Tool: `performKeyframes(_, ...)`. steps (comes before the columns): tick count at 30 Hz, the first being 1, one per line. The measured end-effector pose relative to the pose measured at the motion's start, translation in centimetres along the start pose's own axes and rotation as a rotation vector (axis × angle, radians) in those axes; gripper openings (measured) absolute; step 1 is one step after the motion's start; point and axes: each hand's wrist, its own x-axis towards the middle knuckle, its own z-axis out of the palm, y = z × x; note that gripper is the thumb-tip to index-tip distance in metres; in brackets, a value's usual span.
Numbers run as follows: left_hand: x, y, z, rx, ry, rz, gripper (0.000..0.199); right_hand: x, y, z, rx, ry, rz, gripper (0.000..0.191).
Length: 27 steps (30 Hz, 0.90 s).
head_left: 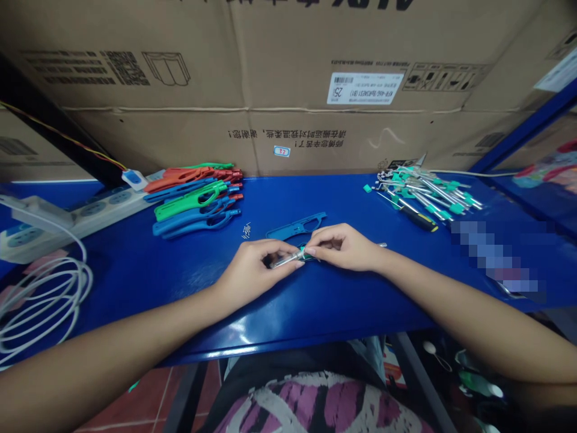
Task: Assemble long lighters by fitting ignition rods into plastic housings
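Observation:
A slim silver metal tube with a green part (pixel 288 260) lies between my two hands, low over the blue table. My left hand (pixel 255 267) is closed round its silver end, thumb and fingertips pinching it. With pinched fingertips my right hand (pixel 345 248) grips its green end; the fingers partly hide that end. Just behind the hands rests a blue plastic lighter shell half (pixel 293 230), its oval trigger opening to the right. A few small screws (pixel 246 230) are scattered to the left of that shell.
Blue, green and orange lighter shells (pixel 193 201) are stacked at the back left beside a power strip (pixel 94 210) and a coiled white cable (pixel 45 300). Several metal tubes with green parts (pixel 428 189) and a screwdriver (pixel 417 218) lie at the back right. A cardboard box (pixel 180 132) stands behind.

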Motion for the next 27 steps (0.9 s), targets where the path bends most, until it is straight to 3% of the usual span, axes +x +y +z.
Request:
performKeyframes(18, 0.0, 0.0, 0.3, -0.039, -0.040, -0.045, 0.017, 0.0, -0.1, 0.1, 0.123, -0.015, 0.112, 0.028)
performKeyframes(22, 0.4, 0.1, -0.5, -0.016, -0.069, -0.037, 0.018, -0.1, 0.2, -0.3, 0.172, -0.073, 0.166, 0.031)
performKeyframes(27, 0.9, 0.0, -2.1, 0.092, -0.112, 0.009, 0.025, -0.1, 0.1, -0.6, 0.179, -0.053, 0.186, 0.037)
